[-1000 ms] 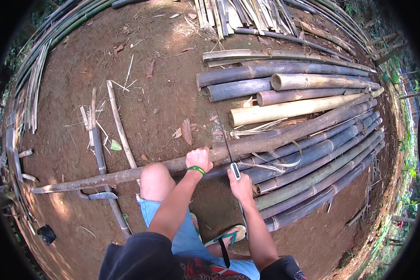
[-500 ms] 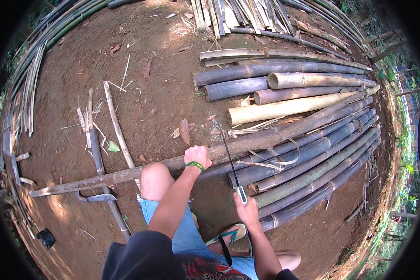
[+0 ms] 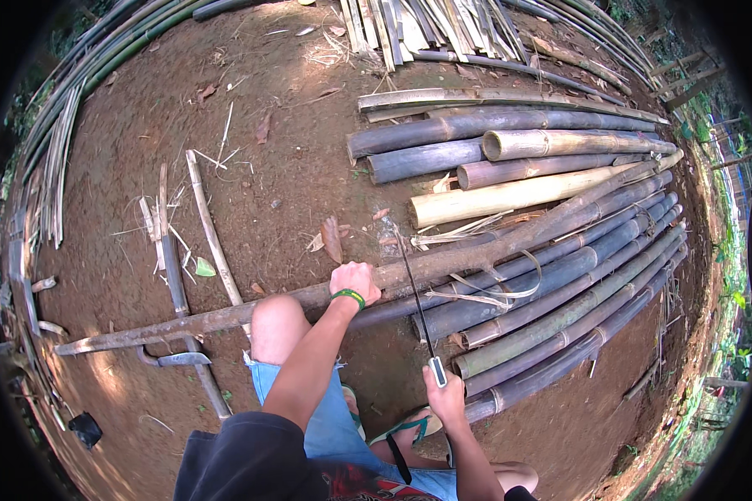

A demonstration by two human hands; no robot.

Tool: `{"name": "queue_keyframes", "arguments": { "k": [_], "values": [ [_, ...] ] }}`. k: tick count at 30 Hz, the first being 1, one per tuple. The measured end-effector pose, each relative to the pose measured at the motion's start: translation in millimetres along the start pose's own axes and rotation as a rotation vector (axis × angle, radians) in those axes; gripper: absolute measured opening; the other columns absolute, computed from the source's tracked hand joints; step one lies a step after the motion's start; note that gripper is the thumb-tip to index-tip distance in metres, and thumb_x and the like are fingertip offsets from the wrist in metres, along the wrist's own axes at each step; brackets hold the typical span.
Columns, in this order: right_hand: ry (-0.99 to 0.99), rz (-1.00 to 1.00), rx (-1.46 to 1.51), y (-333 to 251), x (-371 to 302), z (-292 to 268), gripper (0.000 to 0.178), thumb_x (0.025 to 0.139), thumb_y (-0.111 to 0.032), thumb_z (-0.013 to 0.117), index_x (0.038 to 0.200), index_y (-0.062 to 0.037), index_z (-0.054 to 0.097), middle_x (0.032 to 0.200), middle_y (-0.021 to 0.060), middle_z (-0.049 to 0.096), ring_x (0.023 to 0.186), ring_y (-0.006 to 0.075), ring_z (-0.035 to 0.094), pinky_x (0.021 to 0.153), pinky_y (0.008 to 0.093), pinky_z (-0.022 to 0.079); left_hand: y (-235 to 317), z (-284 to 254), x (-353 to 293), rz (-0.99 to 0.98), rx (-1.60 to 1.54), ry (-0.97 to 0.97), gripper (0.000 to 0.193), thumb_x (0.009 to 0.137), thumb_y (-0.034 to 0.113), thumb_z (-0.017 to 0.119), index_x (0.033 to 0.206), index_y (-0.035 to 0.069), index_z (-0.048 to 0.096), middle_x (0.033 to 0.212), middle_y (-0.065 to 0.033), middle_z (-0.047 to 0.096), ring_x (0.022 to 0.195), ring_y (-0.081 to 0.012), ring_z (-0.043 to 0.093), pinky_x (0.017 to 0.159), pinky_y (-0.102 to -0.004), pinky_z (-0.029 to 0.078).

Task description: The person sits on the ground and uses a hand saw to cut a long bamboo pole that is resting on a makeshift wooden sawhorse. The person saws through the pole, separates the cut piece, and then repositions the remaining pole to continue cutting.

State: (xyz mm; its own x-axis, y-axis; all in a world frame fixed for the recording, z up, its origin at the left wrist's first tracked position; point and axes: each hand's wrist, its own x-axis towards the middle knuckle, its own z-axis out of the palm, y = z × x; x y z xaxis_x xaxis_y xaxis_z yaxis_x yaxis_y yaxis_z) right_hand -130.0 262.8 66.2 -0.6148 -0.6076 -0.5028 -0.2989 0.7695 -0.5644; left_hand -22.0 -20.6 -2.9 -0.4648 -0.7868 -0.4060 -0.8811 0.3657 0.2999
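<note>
A long brown wooden pole (image 3: 175, 326) runs from the lower left up across my raised knee and onto the bamboo at right. My left hand (image 3: 355, 282), with a green and yellow band at the wrist, is closed around the pole just right of the knee. In my right hand (image 3: 445, 401) is the handle of a hand saw (image 3: 415, 294). Its thin dark blade crosses the pole a little right of my left hand, tip pointing away from me. How deep the blade sits in the wood cannot be made out.
Several dark bamboo poles (image 3: 518, 292) lie side by side at right, with a pale one (image 3: 510, 196) behind. Split bamboo strips (image 3: 426, 29) are piled at the far side. A curved blade with a handle (image 3: 182, 359) lies under the pole at left, by a bamboo stick (image 3: 211, 388).
My right hand has drawn the saw back toward me, a short way down and right. My left hand stays on the pole in nearly the same spot.
</note>
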Motion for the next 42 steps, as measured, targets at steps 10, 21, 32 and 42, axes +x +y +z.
{"name": "queue_keyframes", "arguments": {
  "k": [10,21,32,42],
  "values": [
    [-0.044,0.068,0.032,-43.2,44.1,10.1,0.056,0.094,-0.048,0.066,0.091,0.0072,0.074,0.087,0.0333,0.070,0.092,0.0500,0.069,0.084,0.0519,0.054,1.1,-0.7,-1.7,0.008,0.022,-0.074,0.033,0.072,0.023,0.067,0.102,0.014,0.080,0.100,-0.0169,0.077,0.097,-0.0322,0.075,0.087,-0.0410,0.061],
    [0.012,-0.005,0.061,-49.6,76.3,19.9,0.057,0.095,-0.049,0.065,0.088,0.0070,0.073,0.085,0.0341,0.068,0.090,0.0522,0.068,0.079,0.0529,0.054,8.2,-5.7,0.0,0.023,0.000,-0.083,0.035,0.072,0.026,0.069,0.103,0.012,0.079,0.106,-0.0168,0.077,0.103,-0.0321,0.074,0.091,-0.0420,0.059],
    [0.057,-0.022,0.135,-66.8,115.7,42.3,0.056,0.092,-0.050,0.067,0.093,0.0054,0.075,0.088,0.0326,0.070,0.093,0.0515,0.068,0.083,0.0534,0.054,15.4,-6.1,0.5,0.040,0.064,-0.150,0.045,0.070,0.030,0.070,0.111,0.013,0.079,0.110,-0.0179,0.076,0.107,-0.0325,0.073,0.095,-0.0426,0.058],
    [0.022,0.042,0.103,-56.8,89.1,33.5,0.052,0.092,-0.046,0.070,0.095,0.0060,0.074,0.088,0.0310,0.072,0.093,0.0446,0.073,0.083,0.0483,0.054,-3.1,-7.8,7.8,0.016,-0.062,-0.248,0.055,0.054,0.030,0.082,0.104,0.008,0.079,0.104,-0.0204,0.076,0.104,-0.0353,0.073,0.094,-0.0439,0.058]
  ]
}}
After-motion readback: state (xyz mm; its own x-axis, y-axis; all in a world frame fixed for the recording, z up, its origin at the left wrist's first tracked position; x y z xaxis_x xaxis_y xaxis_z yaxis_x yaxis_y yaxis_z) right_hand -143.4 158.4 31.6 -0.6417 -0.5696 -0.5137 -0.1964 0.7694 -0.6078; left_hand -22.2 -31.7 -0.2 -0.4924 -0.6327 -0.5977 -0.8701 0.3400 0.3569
